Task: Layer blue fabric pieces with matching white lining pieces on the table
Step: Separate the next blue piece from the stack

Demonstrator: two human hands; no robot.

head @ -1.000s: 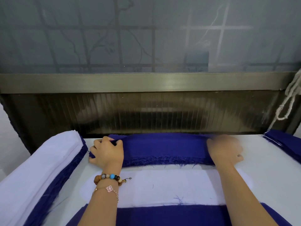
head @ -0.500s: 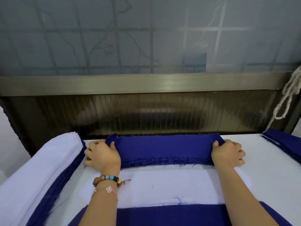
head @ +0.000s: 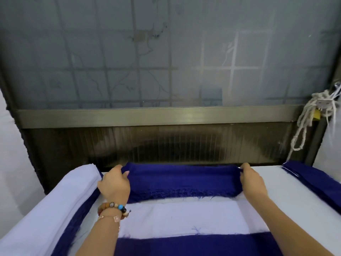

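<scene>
Blue stack (head: 184, 180) | left hand (head: 114, 183), right hand (head: 252, 180) shifted to far corners, fingers pinching cloth | likely lifting piece onto white lining (head: 184, 217)

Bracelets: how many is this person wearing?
2, both just behind the left hand: a beaded bracelet nearer the hand, and a thin chain with a flower charm right behind it. The right wrist is bare.
</scene>
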